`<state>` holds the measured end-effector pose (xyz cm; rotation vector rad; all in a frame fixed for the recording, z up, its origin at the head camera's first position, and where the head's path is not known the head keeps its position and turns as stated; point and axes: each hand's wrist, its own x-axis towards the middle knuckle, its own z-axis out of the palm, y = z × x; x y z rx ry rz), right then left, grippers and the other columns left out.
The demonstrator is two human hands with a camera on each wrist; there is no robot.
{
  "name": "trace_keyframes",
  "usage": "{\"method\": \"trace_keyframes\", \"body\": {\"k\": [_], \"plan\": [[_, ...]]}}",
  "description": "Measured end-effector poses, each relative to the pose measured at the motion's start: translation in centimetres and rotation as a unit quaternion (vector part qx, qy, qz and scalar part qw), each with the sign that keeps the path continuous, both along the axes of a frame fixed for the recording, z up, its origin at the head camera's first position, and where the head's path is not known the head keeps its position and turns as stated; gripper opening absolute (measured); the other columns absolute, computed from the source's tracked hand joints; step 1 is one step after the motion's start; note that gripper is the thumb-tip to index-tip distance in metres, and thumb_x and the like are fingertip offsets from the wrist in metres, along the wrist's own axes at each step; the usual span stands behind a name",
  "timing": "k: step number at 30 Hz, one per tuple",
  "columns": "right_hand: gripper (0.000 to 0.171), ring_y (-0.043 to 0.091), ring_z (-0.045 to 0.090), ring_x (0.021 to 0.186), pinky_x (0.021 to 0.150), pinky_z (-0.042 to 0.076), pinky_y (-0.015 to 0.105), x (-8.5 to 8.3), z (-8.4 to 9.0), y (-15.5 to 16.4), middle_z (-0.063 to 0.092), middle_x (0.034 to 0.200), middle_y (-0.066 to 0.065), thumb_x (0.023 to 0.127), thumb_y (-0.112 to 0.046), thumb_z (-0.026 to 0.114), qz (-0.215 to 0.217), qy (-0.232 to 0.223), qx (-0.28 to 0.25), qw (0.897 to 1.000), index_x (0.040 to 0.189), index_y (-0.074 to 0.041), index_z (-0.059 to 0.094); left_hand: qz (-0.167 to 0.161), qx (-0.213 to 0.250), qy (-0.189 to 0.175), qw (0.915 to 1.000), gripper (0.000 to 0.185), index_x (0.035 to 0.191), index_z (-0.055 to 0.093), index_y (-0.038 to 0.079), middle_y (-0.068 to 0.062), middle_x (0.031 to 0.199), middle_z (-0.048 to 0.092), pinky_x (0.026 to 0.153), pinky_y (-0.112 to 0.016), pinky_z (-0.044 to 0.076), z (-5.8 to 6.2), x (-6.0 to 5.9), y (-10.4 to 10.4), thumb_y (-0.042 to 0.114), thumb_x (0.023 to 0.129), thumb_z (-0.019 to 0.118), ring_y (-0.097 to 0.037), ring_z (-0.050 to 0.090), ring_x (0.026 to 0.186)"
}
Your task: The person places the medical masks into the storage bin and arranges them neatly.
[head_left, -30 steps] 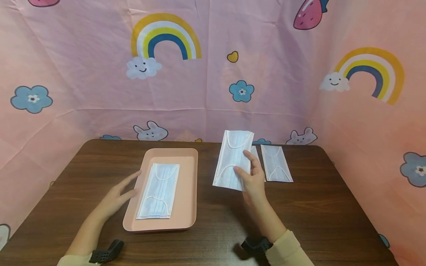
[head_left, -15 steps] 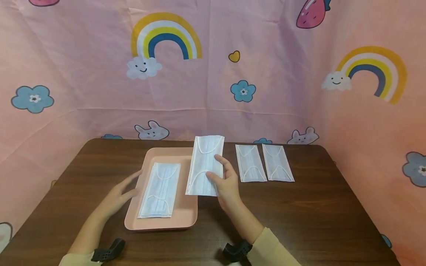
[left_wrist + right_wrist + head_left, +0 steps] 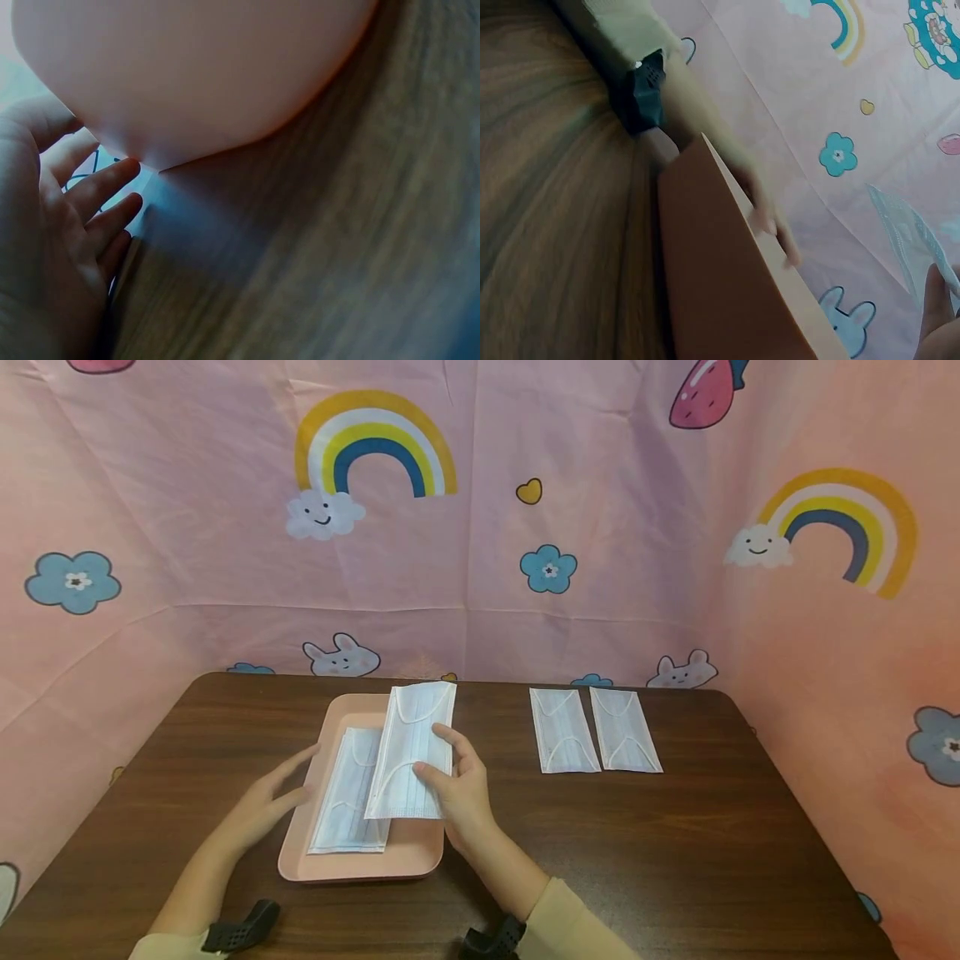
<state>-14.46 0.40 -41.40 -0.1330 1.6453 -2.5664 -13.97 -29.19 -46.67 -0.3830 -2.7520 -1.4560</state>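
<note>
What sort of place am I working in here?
Likely a staged tabletop booth: a dark wooden table enclosed by a pink cartoon backdrop, with a pink tray and face masks laid out.

Four face masks (image 3: pixel 411 752) — one held, one in the tray, two on the table — and one pink tray (image 3: pixel 420 852).

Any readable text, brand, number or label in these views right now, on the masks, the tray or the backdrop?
None can be read.
Held mask in the right hand: plain, no print.
Mask in the tray, two masks on the table: plain.
Pink tray, touched by the left hand: no label visible.
Backdrop: pictures only, no words.
</note>
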Motion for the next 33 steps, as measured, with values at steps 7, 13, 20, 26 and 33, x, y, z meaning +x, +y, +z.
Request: {"method": "trace_keyframes", "body": {"k": [7, 13, 20, 26, 33], "plan": [[0.053, 0.022, 0.064, 0.097, 0.076, 0.056, 0.035, 0.0, -0.3, -1.7, 0.059, 0.120, 0.004, 0.081, 0.006, 0.070, 0.008, -0.016, 0.043, 0.999, 0.127, -0.016, 0.058, -0.003, 0.000, 0.001, 1.0000, 0.060, 0.149, 0.035, 0.012, -0.025, 0.149, 0.031, 0.097, -0.074, 0.017, 0.1, 0.0, 0.0, 0.021, 0.094, 0.059, -0.052, 0.020, 0.134], [0.050, 0.021, 0.065, 0.090, 0.072, 0.056, 0.034, 0.0, -0.8, -3.2, 0.060, 0.114, 0.007, 0.079, 0.008, 0.071, -0.003, -0.001, 0.076, 0.997, 0.124, -0.010, 0.060, -0.004, -0.004, 0.003, 1.0000, 0.060, 0.149, 0.036, 0.012, -0.025, 0.149, 0.031, 0.097, -0.074, 0.018, 0.1, 0.0, 0.0, 0.021, 0.094, 0.059, -0.052, 0.021, 0.134], [0.048, 0.025, 0.059, 0.106, 0.080, 0.054, 0.036, -0.2, -1.5, -4.8, 0.054, 0.127, 0.003, 0.077, 0.005, 0.073, -0.014, -0.008, 0.111, 0.994, 0.120, -0.014, 0.063, -0.009, -0.004, 0.012, 0.9999, 0.059, 0.148, 0.037, 0.012, -0.024, 0.147, 0.034, 0.097, -0.072, 0.022, 0.1, 0.0, -0.1, 0.017, 0.094, 0.059, -0.050, 0.025, 0.132], [0.048, 0.030, 0.045, 0.126, 0.098, 0.043, 0.043, -0.3, -1.6, -6.1, 0.053, 0.133, -0.001, 0.075, 0.003, 0.077, -0.028, -0.019, 0.160, 0.986, 0.114, -0.021, 0.066, -0.009, -0.004, 0.004, 0.9999, 0.060, 0.149, 0.035, 0.014, -0.024, 0.148, 0.033, 0.093, -0.076, 0.021, 0.4, 0.1, -0.1, 0.018, 0.094, 0.058, -0.053, 0.024, 0.132], [0.048, 0.032, 0.034, 0.134, 0.106, 0.034, 0.043, -0.4, -1.7, -6.9, 0.046, 0.141, 0.002, 0.075, 0.003, 0.077, -0.018, -0.052, 0.173, 0.983, 0.111, -0.028, 0.066, -0.013, 0.008, -0.002, 0.9999, 0.060, 0.149, 0.034, 0.013, -0.025, 0.148, 0.032, 0.093, -0.076, 0.020, 0.5, 0.1, -0.1, 0.017, 0.094, 0.058, -0.053, 0.023, 0.133]]}}
